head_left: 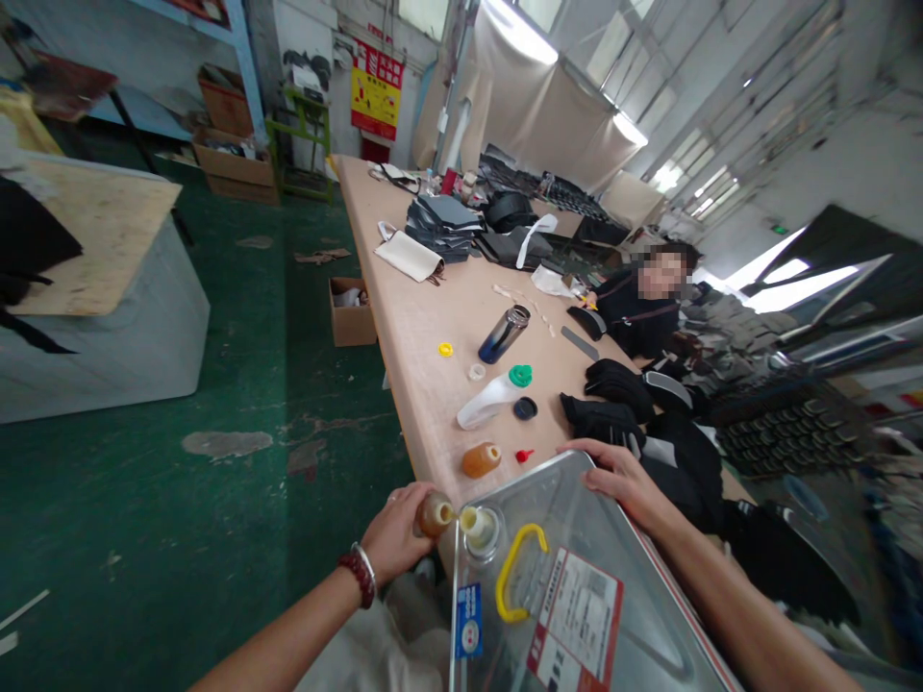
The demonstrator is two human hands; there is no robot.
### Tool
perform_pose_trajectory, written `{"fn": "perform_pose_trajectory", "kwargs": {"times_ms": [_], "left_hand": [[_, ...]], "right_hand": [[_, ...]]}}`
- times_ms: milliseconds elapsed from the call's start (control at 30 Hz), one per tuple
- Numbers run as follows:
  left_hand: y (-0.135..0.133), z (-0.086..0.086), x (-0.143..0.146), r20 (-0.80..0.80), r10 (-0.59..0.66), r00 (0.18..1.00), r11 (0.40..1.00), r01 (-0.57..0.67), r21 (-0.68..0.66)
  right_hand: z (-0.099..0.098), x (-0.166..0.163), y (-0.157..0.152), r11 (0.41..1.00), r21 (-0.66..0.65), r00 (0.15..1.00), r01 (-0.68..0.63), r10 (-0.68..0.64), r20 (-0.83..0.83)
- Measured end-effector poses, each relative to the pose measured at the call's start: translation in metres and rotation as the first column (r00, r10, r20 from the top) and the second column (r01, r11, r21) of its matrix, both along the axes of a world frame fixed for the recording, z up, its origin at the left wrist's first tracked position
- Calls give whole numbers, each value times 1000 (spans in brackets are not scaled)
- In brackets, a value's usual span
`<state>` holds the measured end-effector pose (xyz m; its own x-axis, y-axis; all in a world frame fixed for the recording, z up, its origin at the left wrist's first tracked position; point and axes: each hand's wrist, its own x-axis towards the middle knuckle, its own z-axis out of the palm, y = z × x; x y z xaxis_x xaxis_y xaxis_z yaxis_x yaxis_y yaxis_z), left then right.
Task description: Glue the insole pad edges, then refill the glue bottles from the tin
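My left hand [396, 533] is wrapped round a small amber bottle [434, 516], its open mouth close against the pale spout [472, 522] of a large metal can [577, 509]. Whether liquid is running between them I cannot tell. The can is tilted toward the bottle and has a yellow handle [503, 586] and labels on top. My right hand [612, 471] grips the can's far upper corner, fingers curled over the edge. Just beyond the can lie a second amber bottle [481, 460] and a small red cap [524, 456].
On the table [425, 404] are a white bottle with green top [494, 396], a black lid [526, 408], a dark thermos flask [504, 333] and a yellow ring [445, 350]. Black fabric pieces [612, 413] lie at right. A person [638, 303] sits across the table. A cardboard box [352, 312] stands on the floor.
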<state>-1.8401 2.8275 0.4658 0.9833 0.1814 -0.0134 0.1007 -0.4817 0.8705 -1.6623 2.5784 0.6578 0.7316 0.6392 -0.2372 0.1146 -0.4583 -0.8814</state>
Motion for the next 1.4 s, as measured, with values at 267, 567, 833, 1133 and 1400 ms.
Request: {"fn": "perform_pose_trajectory", "kwargs": {"times_ms": [267,567,833,1133,1400], "left_hand": [[-2,7,4,5,0,1000,999,0,35],[-5,8,7,-1,22,1000,998,-22,58],[-12,13,5,-11,84,996,990,-82,118],[-17,12,14,-3,116,993,986,-115,118],[-13,8,24,10,124,992,985,-124,119]], "right_hand": [[-7,5,-1,1000,9,1000,5,-5,-9],[-4,4,8,999,-30,999,23,-24,-34],[-3,4,15,998,-66,1000,24,-24,1],[-4,4,15,998,-43,999,33,-35,-29],[-1,2,16,998,-60,999,20,-21,-26]]}}
